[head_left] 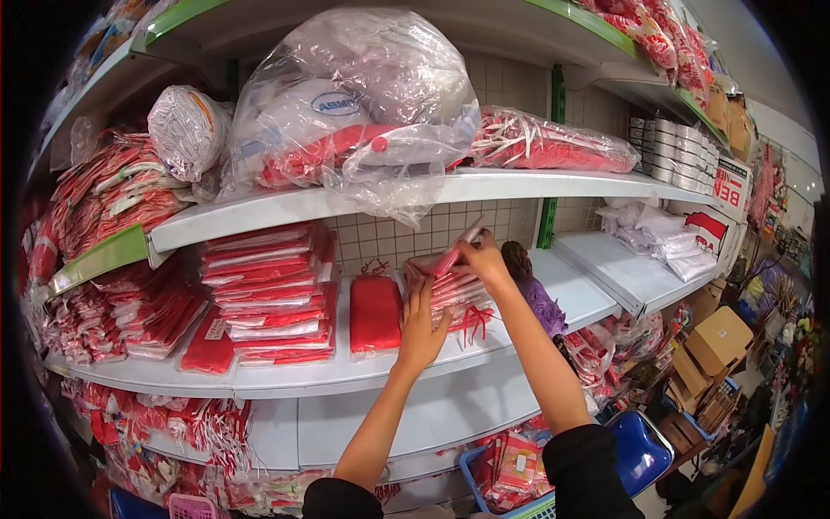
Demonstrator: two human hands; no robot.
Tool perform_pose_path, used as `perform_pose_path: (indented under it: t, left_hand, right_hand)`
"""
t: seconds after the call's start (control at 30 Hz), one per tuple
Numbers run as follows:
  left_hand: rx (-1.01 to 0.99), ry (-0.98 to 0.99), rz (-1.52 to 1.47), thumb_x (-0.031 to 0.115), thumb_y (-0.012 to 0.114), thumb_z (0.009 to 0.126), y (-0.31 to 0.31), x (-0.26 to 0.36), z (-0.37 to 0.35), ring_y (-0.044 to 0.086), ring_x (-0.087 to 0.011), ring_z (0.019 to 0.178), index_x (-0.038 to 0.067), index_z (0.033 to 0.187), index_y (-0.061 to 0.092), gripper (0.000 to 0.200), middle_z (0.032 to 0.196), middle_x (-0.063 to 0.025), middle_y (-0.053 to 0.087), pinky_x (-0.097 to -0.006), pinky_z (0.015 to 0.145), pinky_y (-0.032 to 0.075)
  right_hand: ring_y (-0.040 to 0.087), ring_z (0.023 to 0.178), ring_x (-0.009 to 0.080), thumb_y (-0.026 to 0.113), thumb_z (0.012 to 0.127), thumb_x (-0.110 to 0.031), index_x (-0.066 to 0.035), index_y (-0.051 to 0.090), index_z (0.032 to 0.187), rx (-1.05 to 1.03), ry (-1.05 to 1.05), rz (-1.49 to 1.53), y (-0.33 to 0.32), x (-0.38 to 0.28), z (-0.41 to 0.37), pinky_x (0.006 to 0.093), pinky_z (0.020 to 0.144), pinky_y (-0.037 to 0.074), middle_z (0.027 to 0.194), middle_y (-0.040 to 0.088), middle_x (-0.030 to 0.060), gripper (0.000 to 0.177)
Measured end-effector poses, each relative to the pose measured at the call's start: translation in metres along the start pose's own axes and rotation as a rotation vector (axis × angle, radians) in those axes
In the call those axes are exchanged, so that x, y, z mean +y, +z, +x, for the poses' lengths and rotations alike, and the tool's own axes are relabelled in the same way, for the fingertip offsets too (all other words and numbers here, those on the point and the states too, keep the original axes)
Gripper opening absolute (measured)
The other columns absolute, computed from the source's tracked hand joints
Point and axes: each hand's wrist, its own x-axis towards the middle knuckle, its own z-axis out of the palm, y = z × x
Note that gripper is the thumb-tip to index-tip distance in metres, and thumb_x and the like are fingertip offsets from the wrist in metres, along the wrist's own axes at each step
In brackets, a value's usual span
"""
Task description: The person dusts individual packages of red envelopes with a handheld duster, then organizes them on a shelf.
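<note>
My right hand [486, 262] pinches the edge of a plastic-wrapped red packet [456, 250], which is tilted up above a stack of similar packets [458, 294] on the middle shelf. My left hand [421, 336] rests against the stack's left front side, its fingers stretched out and apart. Red ties [474, 322] hang from the front of that stack. Just left of my left hand lies a single red packet [375, 313]. Part of the stack is hidden behind my hands.
A tall pile of red and white packets [268, 294] stands further left. Purple material [542, 304] lies right of my right forearm. Overhead, a large clear bag [372, 95] overhangs the upper shelf edge [285, 206]. Below are a blue basket [474, 474] and a blue stool [640, 450].
</note>
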Motion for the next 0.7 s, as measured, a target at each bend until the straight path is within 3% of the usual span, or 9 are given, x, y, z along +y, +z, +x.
perform_pose_path:
  t: [0.07,0.1,0.2,0.3,0.4,0.5,0.6,0.7]
  left_hand:
    - [-0.013,-0.005,-0.014,0.030,0.055,0.086,-0.004,0.004,0.001,0.025,-0.0345,0.130,0.003,0.137,0.027,0.064,0.141,-0.0184,0.028,-0.0411,0.107,0.020]
    - [-0.022,-0.010,-0.020,0.030,0.055,0.086,-0.004,0.004,0.001,0.025,-0.0346,0.130,0.003,0.136,0.027,0.064,0.141,-0.0186,0.028,-0.0411,0.107,0.020]
    - [-0.020,0.010,-0.007,0.037,0.053,0.085,0.000,-0.002,-0.001,0.028,-0.0354,0.128,0.007,0.139,0.022,0.070,0.143,-0.0157,0.024,-0.0495,0.103,0.023]
    - [-0.003,-0.007,-0.064,0.039,0.054,0.085,0.000,0.001,-0.002,0.028,-0.0354,0.128,0.005,0.140,0.020,0.073,0.143,-0.0165,0.025,-0.0482,0.104,0.023]
    - [-0.014,0.032,-0.032,0.040,0.054,0.085,-0.001,0.000,-0.001,0.027,-0.0354,0.129,0.002,0.140,0.018,0.076,0.143,-0.0174,0.024,-0.0468,0.104,0.022]
    - [-0.021,0.025,-0.043,0.041,0.054,0.085,-0.001,-0.001,-0.001,0.025,-0.0352,0.131,0.002,0.140,0.018,0.077,0.144,-0.0180,0.024,-0.0455,0.105,0.022]
    - [-0.016,0.032,-0.053,0.041,0.055,0.085,-0.001,-0.002,-0.002,0.025,-0.0354,0.131,0.002,0.140,0.018,0.077,0.144,-0.0178,0.024,-0.0443,0.106,0.021]
    - [-0.008,0.046,-0.064,0.041,0.055,0.084,-0.004,0.002,-0.001,0.022,-0.0366,0.132,0.001,0.141,0.017,0.079,0.145,-0.0187,0.022,-0.0439,0.107,0.020]
  right_hand:
    - [0.062,0.082,0.0365,0.063,0.074,-0.012,0.003,0.025,0.132,0.185,-0.309,-0.458,-0.001,0.002,-0.006,0.0429,0.062,0.052,0.089,0.060,0.0240,0.070]
    - [0.059,0.087,0.0375,0.067,0.070,-0.015,-0.004,0.030,0.132,0.166,-0.285,-0.327,0.000,-0.007,-0.015,0.0510,0.072,0.046,0.080,0.062,0.0225,0.073]
    - [0.055,0.093,0.0348,0.067,0.071,-0.022,-0.011,0.049,0.120,0.240,-0.377,-0.798,-0.005,-0.001,-0.017,0.0516,0.081,0.038,0.080,0.062,0.0194,0.052]
    - [0.048,0.095,0.0347,0.066,0.072,-0.028,-0.012,0.063,0.099,0.243,-0.364,-0.877,-0.010,0.007,-0.016,0.0478,0.082,0.032,0.086,0.059,0.0200,0.032]
    - [0.043,0.096,0.0369,0.065,0.072,-0.030,-0.011,0.066,0.089,0.330,-0.420,-0.947,-0.010,0.018,-0.019,0.0471,0.077,0.033,0.100,0.052,0.0236,0.026]
    - [0.041,0.101,0.0404,0.066,0.072,-0.031,-0.010,0.065,0.093,0.327,-0.435,-0.960,-0.013,0.015,-0.026,0.0490,0.081,0.033,0.110,0.043,0.0257,0.029]
    - [0.040,0.103,0.0420,0.065,0.074,-0.033,-0.010,0.064,0.094,0.383,-0.613,-0.979,-0.018,0.029,-0.021,0.0500,0.085,0.033,0.110,0.041,0.0250,0.030]
    - [0.039,0.105,0.0425,0.065,0.075,-0.036,-0.009,0.063,0.094,0.284,-0.628,-0.766,-0.021,0.038,-0.013,0.0510,0.088,0.033,0.107,0.042,0.0246,0.033]
